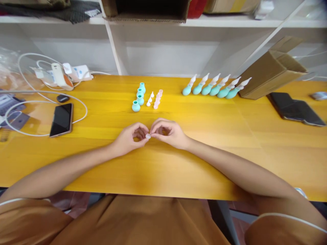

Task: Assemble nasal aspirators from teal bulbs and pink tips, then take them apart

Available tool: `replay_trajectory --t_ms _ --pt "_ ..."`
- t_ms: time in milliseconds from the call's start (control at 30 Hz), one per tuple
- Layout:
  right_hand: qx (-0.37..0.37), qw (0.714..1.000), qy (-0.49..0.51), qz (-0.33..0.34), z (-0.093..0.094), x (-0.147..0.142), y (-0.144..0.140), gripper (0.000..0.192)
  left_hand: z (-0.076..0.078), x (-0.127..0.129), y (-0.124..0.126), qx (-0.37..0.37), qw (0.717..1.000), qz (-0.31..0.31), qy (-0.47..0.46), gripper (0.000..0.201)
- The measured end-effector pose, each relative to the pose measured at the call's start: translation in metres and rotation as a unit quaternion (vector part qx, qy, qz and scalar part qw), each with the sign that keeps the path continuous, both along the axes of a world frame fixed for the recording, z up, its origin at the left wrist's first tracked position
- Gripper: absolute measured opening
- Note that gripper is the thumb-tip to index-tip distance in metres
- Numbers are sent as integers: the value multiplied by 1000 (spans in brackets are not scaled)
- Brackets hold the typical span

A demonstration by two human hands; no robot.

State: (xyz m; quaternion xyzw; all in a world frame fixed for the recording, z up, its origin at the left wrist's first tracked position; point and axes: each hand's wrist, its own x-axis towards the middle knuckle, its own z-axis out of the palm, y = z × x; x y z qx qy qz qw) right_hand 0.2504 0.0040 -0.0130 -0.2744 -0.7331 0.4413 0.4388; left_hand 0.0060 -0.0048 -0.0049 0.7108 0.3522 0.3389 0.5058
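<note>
My left hand [130,137] pinches a small pale, translucent round piece [148,136] between thumb and fingertips, just above the table. From the other side, my right hand [170,132] meets it, thumb and forefinger pressed together at the piece's edge; whether a second part is in them is hidden. Beyond my hands stands a column of several open-necked teal rubber bulbs [136,106]. Beside them are small white pointed tips [148,103] and a row of pale pink collars [156,105]. Farther right, several assembled teal bulb syringes [197,89] with white nozzles stand in a row.
At left lie a phone [61,119], looped white cables [85,110], a black earbud-like case [63,98] and a charger cluster [61,76]. An open cardboard box [270,73] and a dark folded device [296,108] sit at right. White shelving [173,56] rises behind the wooden table [204,170].
</note>
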Motion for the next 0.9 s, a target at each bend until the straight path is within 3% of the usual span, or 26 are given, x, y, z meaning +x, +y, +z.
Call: replay_trajectory --t_ms 200,567,900 --pt "101 995 -19 10 -1 3 -1 12 -3 -1 3 18 999 -27 -31 19" --pt "107 994 2 22 -2 3 1 7 -4 0 4 -4 996 -46 -70 21" --pt "107 994 0 26 -1 2 -2 16 -8 2 5 -16 993 -30 -114 27"
